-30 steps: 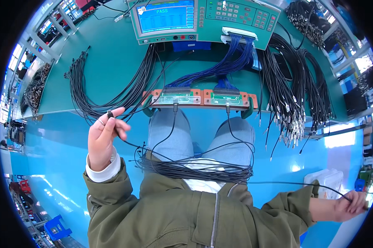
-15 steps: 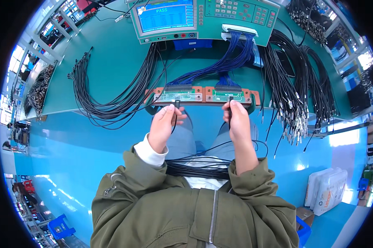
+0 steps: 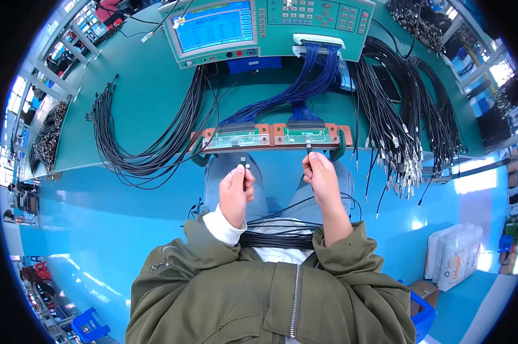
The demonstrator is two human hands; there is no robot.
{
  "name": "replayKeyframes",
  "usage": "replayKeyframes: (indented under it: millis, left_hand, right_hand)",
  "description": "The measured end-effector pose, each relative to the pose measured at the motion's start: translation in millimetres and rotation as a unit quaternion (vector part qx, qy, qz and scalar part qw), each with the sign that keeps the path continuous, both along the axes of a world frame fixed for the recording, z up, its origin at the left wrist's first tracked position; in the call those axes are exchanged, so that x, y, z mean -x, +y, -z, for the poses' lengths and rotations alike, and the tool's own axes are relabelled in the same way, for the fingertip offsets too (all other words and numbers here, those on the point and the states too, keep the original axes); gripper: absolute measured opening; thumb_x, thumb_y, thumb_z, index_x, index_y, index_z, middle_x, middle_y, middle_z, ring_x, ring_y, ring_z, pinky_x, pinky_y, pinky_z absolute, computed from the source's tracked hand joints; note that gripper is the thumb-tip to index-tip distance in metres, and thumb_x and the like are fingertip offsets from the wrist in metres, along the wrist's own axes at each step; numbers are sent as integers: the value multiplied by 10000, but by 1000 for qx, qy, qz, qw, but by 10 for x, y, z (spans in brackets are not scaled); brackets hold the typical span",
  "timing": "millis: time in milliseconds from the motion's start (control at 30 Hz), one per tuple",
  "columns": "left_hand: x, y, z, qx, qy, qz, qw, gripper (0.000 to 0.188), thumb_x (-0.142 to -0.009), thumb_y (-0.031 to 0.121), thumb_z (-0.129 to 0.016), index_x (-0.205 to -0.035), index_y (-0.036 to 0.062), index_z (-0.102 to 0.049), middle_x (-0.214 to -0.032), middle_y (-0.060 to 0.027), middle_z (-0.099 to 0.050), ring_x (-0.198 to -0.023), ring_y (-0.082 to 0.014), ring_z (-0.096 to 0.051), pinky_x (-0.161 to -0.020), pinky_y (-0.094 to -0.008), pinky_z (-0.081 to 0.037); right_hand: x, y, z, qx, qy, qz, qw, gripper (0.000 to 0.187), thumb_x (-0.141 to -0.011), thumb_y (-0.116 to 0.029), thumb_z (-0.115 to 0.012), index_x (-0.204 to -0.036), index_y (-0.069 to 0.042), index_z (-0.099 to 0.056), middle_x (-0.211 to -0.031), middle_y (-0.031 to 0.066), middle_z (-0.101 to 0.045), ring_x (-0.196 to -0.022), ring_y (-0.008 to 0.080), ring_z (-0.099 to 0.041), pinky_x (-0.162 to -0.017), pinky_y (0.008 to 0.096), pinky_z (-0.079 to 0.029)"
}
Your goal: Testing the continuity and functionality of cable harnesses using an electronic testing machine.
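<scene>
My left hand (image 3: pixel 235 192) pinches a black cable just behind its plug (image 3: pixel 243 161); the plug points up, clear of the test fixture's near edge. In my right hand (image 3: pixel 323 179), thumb and fingers close on another black cable plug (image 3: pixel 309 147), whose tip overlaps the right-hand green circuit board (image 3: pixel 310 135). Whether that tip touches the board's socket I cannot tell. A matching green board (image 3: pixel 230 140) under a clear cover sits on the left of the orange-brown fixture (image 3: pixel 264 139). A bundle of black cables (image 3: pixel 279 239) lies across my lap.
A green tester (image 3: pixel 313 17) with a lit screen (image 3: pixel 214 27) stands at the back, joined to the fixture by blue wires (image 3: pixel 313 71). Black cable bundles lie left (image 3: pixel 150 152) and right (image 3: pixel 385 120) on the green table (image 3: pixel 138 63). White bags (image 3: pixel 457 258) stand on the floor at right.
My left hand has drawn its plug back from the left board. The right hand has also pulled back slightly, exposing its plug. The tester's screen display has changed, and the whole view has shifted slightly.
</scene>
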State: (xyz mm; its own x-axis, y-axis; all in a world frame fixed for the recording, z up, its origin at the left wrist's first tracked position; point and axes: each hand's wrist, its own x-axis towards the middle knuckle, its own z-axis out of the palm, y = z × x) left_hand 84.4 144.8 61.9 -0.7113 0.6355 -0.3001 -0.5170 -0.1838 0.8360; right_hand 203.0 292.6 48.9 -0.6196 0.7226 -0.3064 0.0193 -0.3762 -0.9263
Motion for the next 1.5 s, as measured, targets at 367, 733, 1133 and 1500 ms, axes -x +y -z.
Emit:
replayKeyframes:
  millis: [367, 733, 1133, 1500]
  left_hand:
    - [162, 3, 166, -23, -32, 14, 999, 274, -933, 252, -403, -729, 83, -468, -625, -2, -421, -423, -38, -253, -373, -173, -174]
    - [211, 54, 140, -38, -13, -13, 999, 274, -933, 262, -407, -744, 75, -469, -628, -4, -418, -427, -41, -257, -377, -173, -178]
    - [158, 85, 125, -20, -8, 0, 1000, 283, -939, 269, -394, -745, 76, -466, -626, -1, -406, -434, -45, -261, -385, -179, -195]
    - [137, 115, 126, 13, 19, -38, 999, 298, -944, 281, -381, -741, 77, -460, -617, 7, -393, -432, -45, -258, -390, -186, -207]
  right_hand:
    - [151, -121, -55, 34, 32, 78, 996, 230, -931, -181, -389, -804, -29, -505, -687, 23, -434, -541, 51, -325, -460, 186, -289]
    - [121, -9, -97, 48, 48, 42, 997, 238, -923, -191, -410, -846, 0, -529, -794, 71, -508, -586, 79, -406, -533, 215, -388]
    - [105, 14, -98, 38, 26, 35, 998, 240, -918, -196, -418, -864, 1, -543, -808, 70, -515, -605, 79, -422, -563, 219, -403]
    - [64, 66, -93, -3, -1, 14, 1000, 243, -911, -202, -435, -846, -15, -575, -800, 52, -541, -607, 76, -422, -557, 206, -389]
